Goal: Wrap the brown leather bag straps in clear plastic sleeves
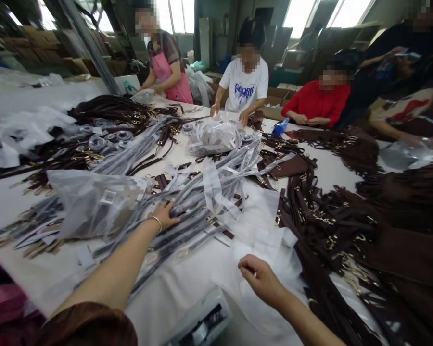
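Note:
My left hand [165, 216], a bracelet on its wrist, reaches out with fingers apart and rests on a bundle of plastic-wrapped straps [187, 202]. The bundle runs diagonally across the white table [202, 264]. My right hand [260, 278] hovers over clear plastic bags [252, 298], its fingers loosely curled with nothing visible in them. Left of my left hand lies a large translucent bag [90, 202] with a barcode label. Between my forearms, at the near edge, is a pale device [202, 322] with a dark opening; its kind is unclear.
Dark brown straps with gold clasps [332, 221] are heaped at the right, and more brown straps [108, 108] lie at the far left. White strips [25, 129] pile up at the left edge. Several people stand or sit around the far side, one in a white shirt [247, 81].

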Demonstrator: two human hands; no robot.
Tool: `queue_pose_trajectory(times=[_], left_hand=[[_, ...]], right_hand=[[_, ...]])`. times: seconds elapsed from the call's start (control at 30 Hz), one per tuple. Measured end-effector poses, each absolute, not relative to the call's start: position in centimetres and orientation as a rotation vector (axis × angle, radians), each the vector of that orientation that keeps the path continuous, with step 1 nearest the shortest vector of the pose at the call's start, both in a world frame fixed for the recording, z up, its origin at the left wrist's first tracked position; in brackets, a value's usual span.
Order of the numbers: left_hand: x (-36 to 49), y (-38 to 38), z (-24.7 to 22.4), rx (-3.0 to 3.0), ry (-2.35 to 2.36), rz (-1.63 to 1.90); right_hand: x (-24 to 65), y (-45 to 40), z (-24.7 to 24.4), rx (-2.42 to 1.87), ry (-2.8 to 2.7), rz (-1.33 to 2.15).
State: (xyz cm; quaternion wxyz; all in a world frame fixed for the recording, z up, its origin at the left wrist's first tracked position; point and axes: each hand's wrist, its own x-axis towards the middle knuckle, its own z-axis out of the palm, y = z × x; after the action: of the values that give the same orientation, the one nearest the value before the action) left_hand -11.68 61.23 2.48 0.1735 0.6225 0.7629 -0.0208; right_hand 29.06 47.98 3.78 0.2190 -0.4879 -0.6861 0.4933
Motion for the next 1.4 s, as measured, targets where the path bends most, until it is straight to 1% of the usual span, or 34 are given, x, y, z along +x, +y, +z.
queue_pose_trajectory(times=[0.07, 0.13, 0.23, 0.33, 0.43, 0.5, 0.63, 0.77, 0.9, 1.1, 1.27, 1.4], left_hand=[[-10.5, 59.2, 2.4, 1.792, 2.210, -0.032], [-9.4, 56.5, 2.5, 1.904, 2.189, 0.106], [-8.0, 51.7, 2.0, 2.090, 1.949, 0.288], [-6.5, 47.4, 1.1, 2.133, 1.777, 0.271], [-4.4, 44.8, 0.9, 2.158, 1.667, 0.287], [-3.1, 43.8, 1.6, 2.177, 1.585, 0.295], [-1.8, 42.6, 4.1, 2.204, 1.458, 0.275], [-3.2, 41.4, 5.8, 2.183, 1.482, 0.197], [-4.6, 39.6, 6.1, 2.153, 1.531, 0.130], [-4.6, 34.2, 7.4, 2.109, 1.490, 0.222], [-6.8, 28.9, 9.4, 1.956, 1.516, 0.355], [-8.9, 25.7, 10.0, 1.842, 1.622, 0.406]], right_hand=[[30.2, 47.3, 4.3, -1.404, -1.891, 1.310], [31.3, 46.3, 4.6, -1.499, -1.850, 1.272], [32.4, 44.2, 5.0, -1.631, -1.764, 1.241], [32.4, 41.8, 5.3, -1.695, -1.742, 1.195], [32.1, 40.0, 5.3, -1.782, -1.786, 1.078], [32.0, 39.2, 5.2, -1.903, -1.884, 0.992], [32.3, 38.0, 4.9, -2.101, -2.271, 0.869], [32.3, 37.2, 4.8, -2.171, -2.313, 0.873], [31.0, 39.3, 5.6, -2.145, -2.274, 0.809], [26.0, 47.6, 6.2, -2.019, -2.221, 0.750], [22.3, 52.5, 4.1, -2.152, -2.048, 0.719], [22.2, 54.0, 2.0, -2.278, -1.923, 0.781]])
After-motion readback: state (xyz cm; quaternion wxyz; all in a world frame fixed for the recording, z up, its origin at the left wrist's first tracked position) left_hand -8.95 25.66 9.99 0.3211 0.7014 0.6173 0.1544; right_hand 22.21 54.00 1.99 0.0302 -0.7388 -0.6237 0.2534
